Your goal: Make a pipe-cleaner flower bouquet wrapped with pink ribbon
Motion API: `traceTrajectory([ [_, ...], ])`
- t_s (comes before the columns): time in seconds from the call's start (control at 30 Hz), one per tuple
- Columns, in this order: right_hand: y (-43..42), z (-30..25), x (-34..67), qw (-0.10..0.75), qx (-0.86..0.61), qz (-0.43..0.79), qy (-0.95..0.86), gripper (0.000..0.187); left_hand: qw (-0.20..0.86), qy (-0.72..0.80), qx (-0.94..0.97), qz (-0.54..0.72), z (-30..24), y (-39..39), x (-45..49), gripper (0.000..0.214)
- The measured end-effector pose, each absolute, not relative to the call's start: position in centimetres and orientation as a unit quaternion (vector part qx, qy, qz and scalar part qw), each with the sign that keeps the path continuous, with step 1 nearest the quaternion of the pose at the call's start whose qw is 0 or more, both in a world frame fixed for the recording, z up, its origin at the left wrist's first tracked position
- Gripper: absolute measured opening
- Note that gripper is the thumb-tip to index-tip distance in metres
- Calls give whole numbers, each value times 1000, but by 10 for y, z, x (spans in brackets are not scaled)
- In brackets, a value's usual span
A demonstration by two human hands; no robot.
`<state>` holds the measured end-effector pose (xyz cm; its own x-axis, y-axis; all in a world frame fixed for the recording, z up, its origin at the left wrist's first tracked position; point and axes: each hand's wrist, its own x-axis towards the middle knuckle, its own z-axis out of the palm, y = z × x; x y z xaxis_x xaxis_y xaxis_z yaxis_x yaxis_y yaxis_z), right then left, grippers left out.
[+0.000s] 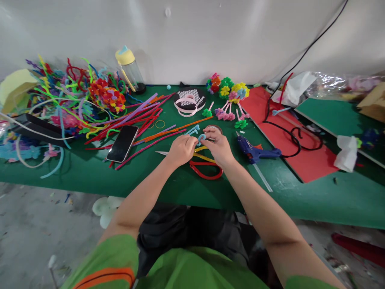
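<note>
A light-blue pipe cleaner (201, 139), bent into a small loop, is between my two hands above the green table. My left hand (182, 150) is closed, pinching it from the left. From the other side, my right hand (219, 147) grips it with thumb and fingers. Red-handled scissors (207, 177) lie just below the hands, their blade tip showing left of my left hand. Yellow strips (205, 157) lie partly hidden beneath my right hand. Behind my left hand are short light-blue pieces (193, 129) with curled ends.
A blue glue gun (259, 153) lies right of my hands, on the edge of a red board (313, 160). Loose pipe cleaners (141, 116) and a phone (122, 143) are to the left. Pipe-cleaner flowers (230, 95), a ribbon roll (189, 105) and a bottle (131, 70) stand farther back.
</note>
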<state>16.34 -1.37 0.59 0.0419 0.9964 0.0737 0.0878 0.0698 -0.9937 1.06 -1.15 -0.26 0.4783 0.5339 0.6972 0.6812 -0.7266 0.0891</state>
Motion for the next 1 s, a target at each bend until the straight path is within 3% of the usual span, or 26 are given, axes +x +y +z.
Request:
traceTrajectory([
  [0.23,-17,8,161,553,-463,455,-522,9,-212,-403,-776,-437,4,-18,13,18],
  [0.53,-20,11,159,586,-410,464,-522,5,-570,-382,-578,-441,10,-15,17,33],
  [0.8,-20,14,162,542,-432,473,-544,3,-709,-340,-466,-407,4,-12,21,32],
  [0.87,-19,13,162,541,-431,478,-541,3,-712,-348,-453,-408,6,-12,22,28],
  [1.0,-16,9,163,558,-458,469,-508,20,-672,-397,-429,-455,9,-11,23,22],
])
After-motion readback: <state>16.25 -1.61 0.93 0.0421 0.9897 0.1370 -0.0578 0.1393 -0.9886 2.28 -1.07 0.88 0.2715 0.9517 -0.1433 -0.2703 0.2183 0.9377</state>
